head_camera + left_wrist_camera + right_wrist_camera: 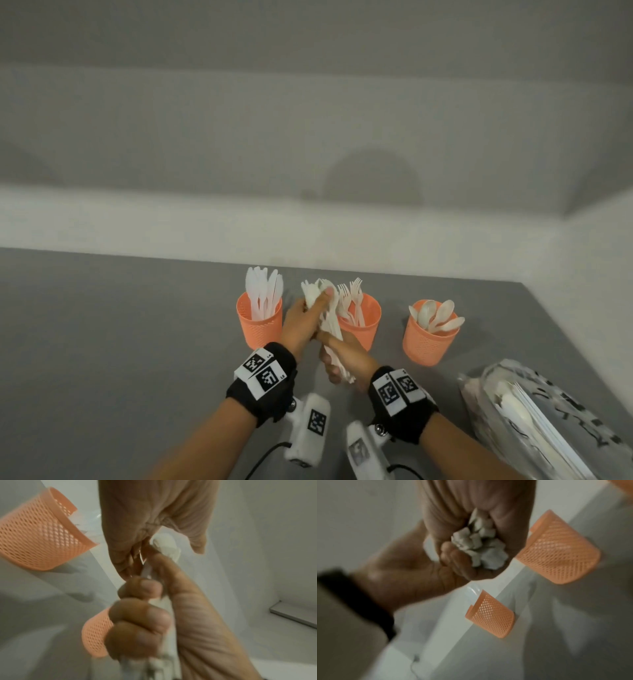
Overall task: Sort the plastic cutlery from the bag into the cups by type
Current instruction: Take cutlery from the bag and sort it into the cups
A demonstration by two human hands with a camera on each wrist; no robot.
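Both hands grasp one white cutlery bundle (329, 318) above the table (137, 342): the right hand (344, 358) clenches the handles, the left hand (306, 317) pinches the upper ends. Knives fill the left cup (260, 323), forks the middle cup (364, 325), spoons the right cup (428, 342). The bag (548, 421), at right, holds more cutlery, so the sorting looks well along but unfinished.

The right hand (471, 536) is fisted around a bundle of white plastic cutlery handles (479, 547), ends facing the camera. Two orange mesh cups (559, 555) (493, 616) stand near the bench's (573, 628) back edge.
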